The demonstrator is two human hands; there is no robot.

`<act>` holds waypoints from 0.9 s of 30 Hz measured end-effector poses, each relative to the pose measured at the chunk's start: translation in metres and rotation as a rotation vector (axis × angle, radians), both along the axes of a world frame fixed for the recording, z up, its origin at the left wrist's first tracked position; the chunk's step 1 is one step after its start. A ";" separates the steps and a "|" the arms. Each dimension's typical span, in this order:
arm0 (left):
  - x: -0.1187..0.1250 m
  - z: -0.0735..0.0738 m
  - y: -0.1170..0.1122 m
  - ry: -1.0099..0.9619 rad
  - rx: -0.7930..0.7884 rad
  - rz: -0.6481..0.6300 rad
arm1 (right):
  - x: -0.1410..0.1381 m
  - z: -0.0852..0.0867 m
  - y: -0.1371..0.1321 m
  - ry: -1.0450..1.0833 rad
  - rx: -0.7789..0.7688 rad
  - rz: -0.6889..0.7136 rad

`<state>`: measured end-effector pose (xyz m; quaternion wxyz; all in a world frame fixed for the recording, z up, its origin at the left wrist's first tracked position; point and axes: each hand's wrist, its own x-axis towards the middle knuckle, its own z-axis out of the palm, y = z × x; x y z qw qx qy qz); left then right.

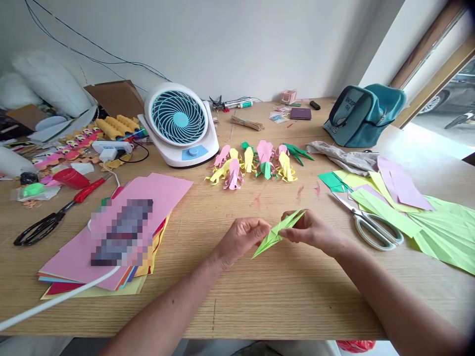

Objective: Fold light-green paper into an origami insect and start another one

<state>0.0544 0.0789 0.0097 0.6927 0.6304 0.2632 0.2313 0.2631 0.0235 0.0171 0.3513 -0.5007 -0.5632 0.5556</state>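
Green paper (273, 238) in left hand (243, 237), right hand (315, 230); teal bag (371, 118) lettering unclear.

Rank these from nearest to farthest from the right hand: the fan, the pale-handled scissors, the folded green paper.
In the head view, from the right hand:
1. Folded green paper: held in it.
2. Pale-handled scissors: just to its right.
3. Fan: farther back, left.

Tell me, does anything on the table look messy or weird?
Yes: reddish smears on the table, between the paper figures and the folded green paper. They look odd, perhaps stains, because the surrounding wood is plain brown.
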 end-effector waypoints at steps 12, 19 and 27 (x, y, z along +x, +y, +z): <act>0.010 -0.010 -0.001 -0.054 -0.081 0.293 | -0.019 -0.012 0.006 0.105 0.080 -0.165; 0.007 -0.013 0.003 0.007 -0.078 0.197 | -0.020 -0.011 0.003 -0.074 0.031 -0.191; 0.010 -0.010 -0.003 -0.009 -0.181 0.222 | -0.021 -0.013 0.001 -0.003 0.124 -0.158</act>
